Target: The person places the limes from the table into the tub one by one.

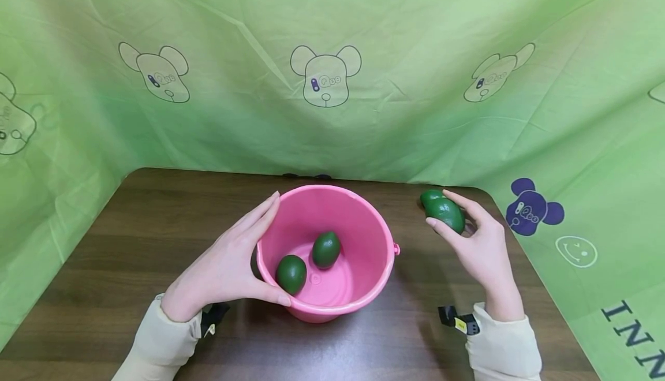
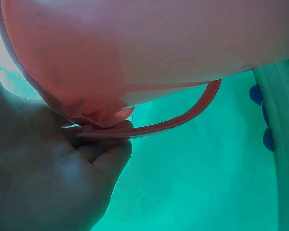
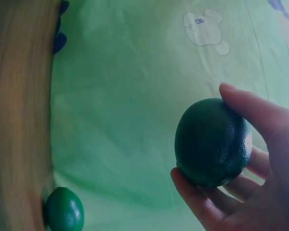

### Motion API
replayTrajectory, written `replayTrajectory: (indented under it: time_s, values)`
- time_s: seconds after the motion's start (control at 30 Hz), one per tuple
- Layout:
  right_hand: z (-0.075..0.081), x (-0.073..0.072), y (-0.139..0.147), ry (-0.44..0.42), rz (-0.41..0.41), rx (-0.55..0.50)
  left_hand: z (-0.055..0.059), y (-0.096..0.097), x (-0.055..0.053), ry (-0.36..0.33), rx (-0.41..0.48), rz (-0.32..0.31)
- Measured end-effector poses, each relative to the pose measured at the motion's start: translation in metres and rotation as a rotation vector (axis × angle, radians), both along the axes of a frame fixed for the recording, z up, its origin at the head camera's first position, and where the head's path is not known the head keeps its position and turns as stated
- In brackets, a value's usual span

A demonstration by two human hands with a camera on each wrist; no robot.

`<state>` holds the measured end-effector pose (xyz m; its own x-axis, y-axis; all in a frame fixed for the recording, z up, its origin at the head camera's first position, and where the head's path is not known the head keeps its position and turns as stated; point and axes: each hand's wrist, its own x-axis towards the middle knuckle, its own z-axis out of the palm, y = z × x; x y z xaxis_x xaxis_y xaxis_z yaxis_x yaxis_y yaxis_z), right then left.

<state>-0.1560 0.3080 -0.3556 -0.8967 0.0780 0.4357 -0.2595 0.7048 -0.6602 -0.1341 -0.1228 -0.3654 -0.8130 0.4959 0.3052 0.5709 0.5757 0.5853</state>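
A pink bucket [image 1: 358, 208] stands on the table with two dark green limes inside, one lime [image 1: 326, 249] near the middle and another lime [image 1: 291, 274] by the left wall. My left hand [image 1: 228, 265] grips the bucket's left side, thumb on the near rim and fingers toward the far rim. In the left wrist view, its fingers are at the handle [image 2: 183, 118] where it joins the bucket. To the bucket's right, my right hand [image 1: 480, 242] holds a lime [image 3: 212, 144] between thumb and fingers, above the table. Beyond it, one more lime [image 3: 65, 210] lies on the table.
The brown wooden table [image 1: 156, 219] has rounded far corners. A green cloth [image 1: 234, 127] printed with bear heads hangs close behind it and along both sides. A small pink lug [image 1: 397, 249] sticks out from the bucket's right side.
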Motion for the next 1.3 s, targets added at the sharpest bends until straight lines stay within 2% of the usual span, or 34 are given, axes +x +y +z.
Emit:
replayTrajectory:
  time_s: [0.47,0.87,0.97,1.17,1.3]
  values:
    - [0.007,0.001,-0.016,0.074,0.054,-0.004,-0.001,-0.001,-0.003,0.001,0.007,-0.006]
    - [0.015,0.004,-0.033,0.098,0.102,-0.011,0.0,-0.002,-0.005,0.0,0.007,-0.009]
    - [0.021,0.007,-0.041,0.102,0.109,-0.015,0.0,-0.003,-0.006,0.0,0.007,-0.009]
    - [0.042,0.021,-0.063,0.112,0.136,-0.025,0.0,-0.003,-0.007,-0.002,0.004,-0.008]
    - [0.05,0.025,-0.071,0.116,0.155,-0.024,0.0,-0.003,-0.008,-0.003,0.003,-0.009]
